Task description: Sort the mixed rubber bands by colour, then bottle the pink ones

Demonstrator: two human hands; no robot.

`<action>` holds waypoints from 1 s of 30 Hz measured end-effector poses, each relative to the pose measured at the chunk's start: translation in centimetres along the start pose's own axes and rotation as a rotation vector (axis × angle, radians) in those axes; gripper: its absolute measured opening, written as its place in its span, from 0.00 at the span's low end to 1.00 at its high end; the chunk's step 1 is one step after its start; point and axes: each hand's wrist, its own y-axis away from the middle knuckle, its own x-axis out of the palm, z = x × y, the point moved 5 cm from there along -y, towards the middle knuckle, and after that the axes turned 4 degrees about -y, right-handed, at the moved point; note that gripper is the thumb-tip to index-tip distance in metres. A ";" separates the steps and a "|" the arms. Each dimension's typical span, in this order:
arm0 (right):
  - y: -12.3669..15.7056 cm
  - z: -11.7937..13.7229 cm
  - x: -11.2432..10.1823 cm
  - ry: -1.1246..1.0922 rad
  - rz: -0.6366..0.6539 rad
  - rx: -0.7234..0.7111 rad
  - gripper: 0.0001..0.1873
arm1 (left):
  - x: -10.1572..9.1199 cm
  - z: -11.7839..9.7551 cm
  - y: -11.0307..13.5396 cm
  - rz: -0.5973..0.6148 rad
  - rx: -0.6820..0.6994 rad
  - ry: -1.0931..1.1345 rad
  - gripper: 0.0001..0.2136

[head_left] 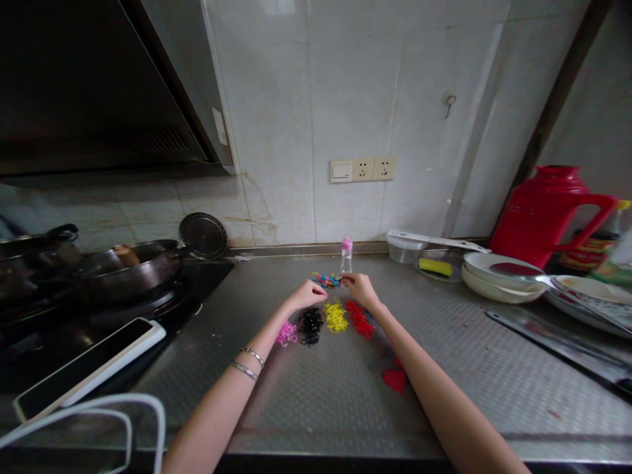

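Both my hands reach over the steel counter around a small heap of mixed-colour rubber bands (326, 281). My left hand (305, 296) is closed at the left of that heap, fingertips together; anything in them is too small to make out. At the heap's right edge, my right hand (361, 289) pinches with thumb and finger, and what lies between them is unclear. Nearer to me are separate piles of pink bands (286, 334), black bands (311, 326), yellow bands (336, 316) and red bands (360, 318). A small clear bottle with a pink cap (346, 255) stands behind the heap.
A red heart-shaped piece (394, 380) lies beside my right forearm. Rightward are a plastic tub (405, 250), yellow sponge (434, 267), stacked bowls (501, 286), a knife (557, 349) and a red thermos jug (543, 210). Leftward, a pan (131, 273) sits on the stove near a white device (93, 368).
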 end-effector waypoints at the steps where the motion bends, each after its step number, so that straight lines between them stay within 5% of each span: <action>1: 0.0 0.0 0.0 0.000 0.000 -0.003 0.13 | 0.0 0.1 0.0 -0.005 -0.002 -0.003 0.11; 10: 0.1 1.0 0.2 -0.114 -0.003 0.000 0.13 | -0.4 2.7 -0.7 -0.219 -0.049 -0.011 0.11; 22: 0.4 3.6 0.7 -0.379 0.032 0.057 0.13 | -0.5 3.1 -1.1 -0.357 -0.059 0.025 0.17; 30: 0.6 4.8 1.8 -0.452 0.102 0.013 0.13 | -0.1 1.9 -1.1 -0.278 0.016 0.184 0.14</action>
